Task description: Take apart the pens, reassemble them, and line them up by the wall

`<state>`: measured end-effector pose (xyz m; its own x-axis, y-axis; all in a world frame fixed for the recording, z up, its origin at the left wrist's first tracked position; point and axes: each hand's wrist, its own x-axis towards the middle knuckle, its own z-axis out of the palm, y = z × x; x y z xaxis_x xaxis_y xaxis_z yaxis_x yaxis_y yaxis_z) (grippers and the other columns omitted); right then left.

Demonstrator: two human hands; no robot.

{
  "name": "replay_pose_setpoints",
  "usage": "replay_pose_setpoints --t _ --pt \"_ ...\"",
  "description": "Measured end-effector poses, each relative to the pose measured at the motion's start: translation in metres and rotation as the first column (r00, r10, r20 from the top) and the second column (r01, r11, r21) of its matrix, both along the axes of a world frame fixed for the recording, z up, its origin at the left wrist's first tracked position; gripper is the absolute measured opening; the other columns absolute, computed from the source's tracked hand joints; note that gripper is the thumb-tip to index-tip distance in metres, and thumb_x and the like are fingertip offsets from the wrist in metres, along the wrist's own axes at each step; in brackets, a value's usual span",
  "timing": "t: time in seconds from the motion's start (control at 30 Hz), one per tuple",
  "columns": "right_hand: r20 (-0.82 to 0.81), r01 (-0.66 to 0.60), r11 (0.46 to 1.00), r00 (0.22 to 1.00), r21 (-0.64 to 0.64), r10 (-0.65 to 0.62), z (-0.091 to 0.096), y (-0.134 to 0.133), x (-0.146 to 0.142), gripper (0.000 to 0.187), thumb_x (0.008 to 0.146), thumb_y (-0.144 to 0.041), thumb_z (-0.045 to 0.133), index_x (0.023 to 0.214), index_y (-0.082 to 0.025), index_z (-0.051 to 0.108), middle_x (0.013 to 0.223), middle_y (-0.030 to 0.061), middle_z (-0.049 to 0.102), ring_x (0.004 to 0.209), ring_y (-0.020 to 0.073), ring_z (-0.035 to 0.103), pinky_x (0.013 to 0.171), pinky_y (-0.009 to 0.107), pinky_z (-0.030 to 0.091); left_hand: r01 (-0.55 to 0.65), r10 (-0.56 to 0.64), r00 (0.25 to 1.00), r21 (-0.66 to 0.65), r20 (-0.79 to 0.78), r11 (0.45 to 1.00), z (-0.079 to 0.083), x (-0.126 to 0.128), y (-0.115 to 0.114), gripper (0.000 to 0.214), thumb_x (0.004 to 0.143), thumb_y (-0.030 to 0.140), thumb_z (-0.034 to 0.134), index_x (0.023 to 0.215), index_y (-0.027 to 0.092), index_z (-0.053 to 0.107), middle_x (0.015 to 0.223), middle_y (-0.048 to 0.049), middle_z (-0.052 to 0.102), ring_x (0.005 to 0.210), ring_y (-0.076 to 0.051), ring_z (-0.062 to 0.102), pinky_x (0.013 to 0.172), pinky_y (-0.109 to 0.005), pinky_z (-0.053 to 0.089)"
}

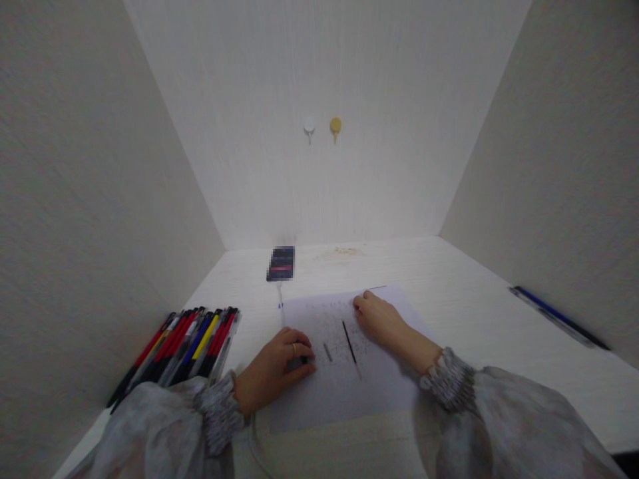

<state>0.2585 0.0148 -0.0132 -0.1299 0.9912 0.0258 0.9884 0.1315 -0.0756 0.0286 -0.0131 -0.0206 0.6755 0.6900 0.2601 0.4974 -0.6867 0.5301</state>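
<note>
A white sheet of paper (304, 406) with faint writing lies in front of me. On it rest a dark pen refill (351, 347) with a clear end and a small spring (328, 352). My left hand (277, 362), a ring on one finger, is curled at the sheet's left side; a small dark piece shows between its fingers, too hidden to name. At the sheet's upper part is my right hand (382, 322), its fingertips pressed together on the paper, right of and beyond the refill. Whatever those fingertips hold, if anything, cannot be seen.
Several pens (187, 339) in red, yellow, blue and clear lie in a row at the left wall. By the right wall lie a blue pen (554, 313) and a clear one. A phone (282, 263) with a white cable sits at the back. Two hooks (335, 126) hang on the wall.
</note>
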Motion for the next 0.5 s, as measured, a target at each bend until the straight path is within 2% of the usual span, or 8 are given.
replay_pose_setpoints --t 0.27,0.4,0.5 --pt "-0.022 0.016 1.0 1.0 -0.012 -0.017 -0.006 -0.019 0.01 0.019 0.074 -0.015 0.036 0.084 -0.012 0.053 0.082 0.0087 0.054 0.071 0.0157 0.052 0.06 0.025 0.034 -0.007 0.007 1.0 -0.006 0.009 1.0 0.002 0.001 -0.001 0.014 0.074 0.023 0.05 0.083 0.02 0.061 0.085 -0.0044 0.058 0.082 -0.015 0.05 0.074 -0.028 0.042" --pt "-0.094 0.006 1.0 0.996 -0.009 -0.007 -0.006 -0.026 0.013 0.017 0.072 -0.015 0.038 0.077 -0.013 0.054 0.078 0.0084 0.056 0.071 0.0156 0.052 0.061 0.025 0.034 -0.014 0.014 1.0 -0.007 0.009 1.0 0.004 0.002 -0.001 0.015 0.075 0.023 0.049 0.083 0.019 0.061 0.083 -0.0041 0.059 0.081 -0.015 0.051 0.074 -0.028 0.042" --pt "-0.158 0.013 0.999 0.987 0.044 -0.006 0.001 -0.027 0.015 0.016 0.071 -0.017 0.039 0.072 -0.014 0.055 0.074 0.0071 0.057 0.069 0.0153 0.052 0.062 0.024 0.034 -0.016 0.016 1.0 0.005 0.012 1.0 0.006 0.003 -0.001 0.014 0.075 0.022 0.049 0.082 0.019 0.061 0.083 -0.0042 0.059 0.081 -0.015 0.051 0.074 -0.028 0.042"
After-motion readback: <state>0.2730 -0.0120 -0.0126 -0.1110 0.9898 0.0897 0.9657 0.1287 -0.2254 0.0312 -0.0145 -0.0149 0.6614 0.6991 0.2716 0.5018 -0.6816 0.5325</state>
